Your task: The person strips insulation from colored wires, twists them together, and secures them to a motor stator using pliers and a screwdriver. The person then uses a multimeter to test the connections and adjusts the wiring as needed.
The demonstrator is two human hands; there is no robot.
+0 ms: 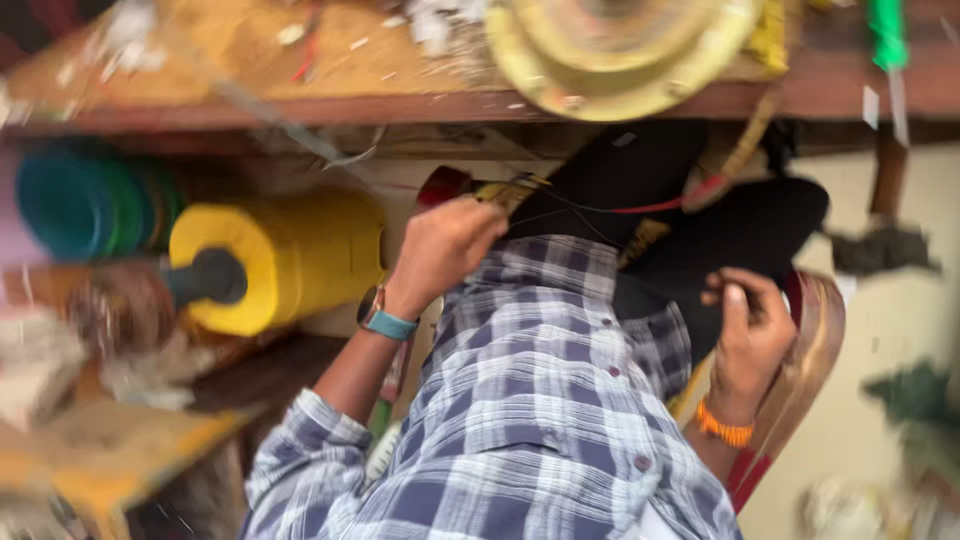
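While the view is blurred by motion, the left hand (445, 245) shows curled shut, fingers together around what seems to be a small red and yellow part (470, 187) with thin wires (590, 208) running off it, just above the knuckles. The right hand (750, 335) is pressed flat against a black cloth-like piece (740, 225), fingers (735, 300) close together and gripping its edge, with a curved wooden panel (815, 350) just behind the palm. A yellow spool (290, 255) on a dark spindle lies well to the left of the left hand, with green discs (90, 200) farther out. A round yellow dish (620, 50) sits on the wooden shelf (300, 70) above both hands; its contents cannot be told.
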